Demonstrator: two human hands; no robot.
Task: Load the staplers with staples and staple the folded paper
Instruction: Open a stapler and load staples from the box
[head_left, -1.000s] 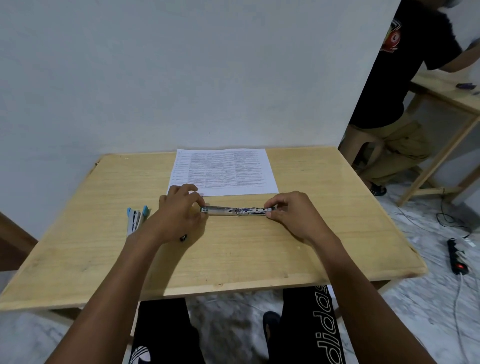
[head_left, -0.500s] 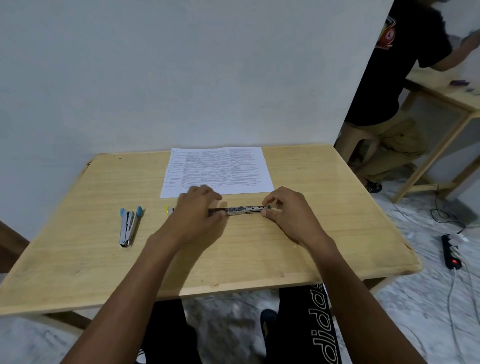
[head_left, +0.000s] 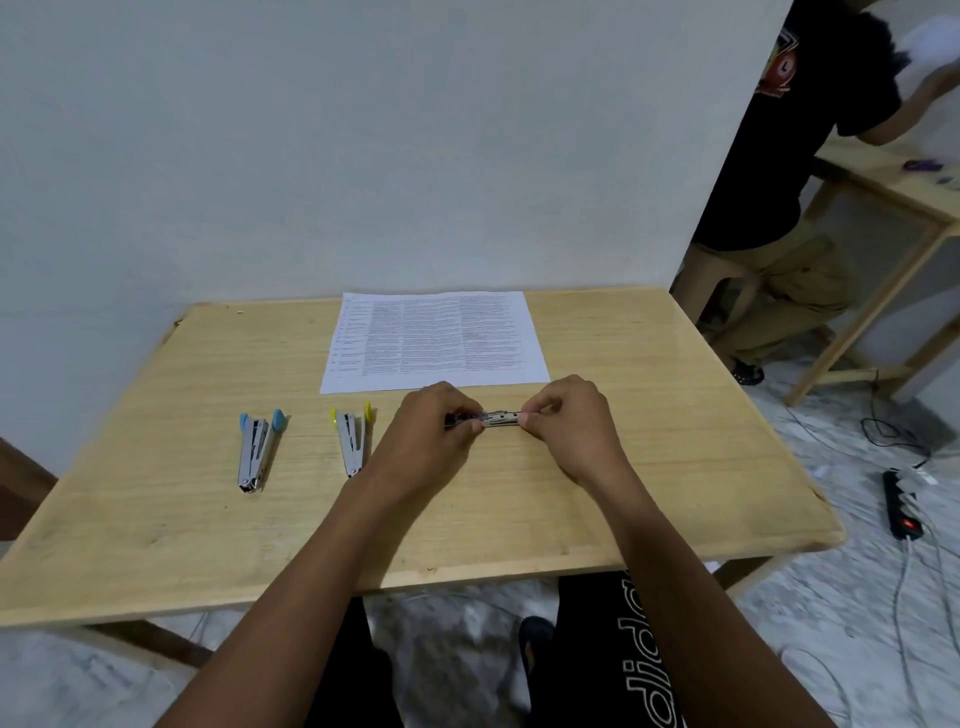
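wooden table | printed sheet at far edge | blue-tipped stapler, yellow-tipped stapler left

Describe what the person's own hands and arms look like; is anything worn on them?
The left hand and right hand are bare: no gloves, rings or watch show. The left forearm and right forearm are bare too, no sleeve in view. No markings are visible.

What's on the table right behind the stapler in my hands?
The printed paper lies flat on the table just beyond the stapler. The left hand and right hand cover the stapler's ends.
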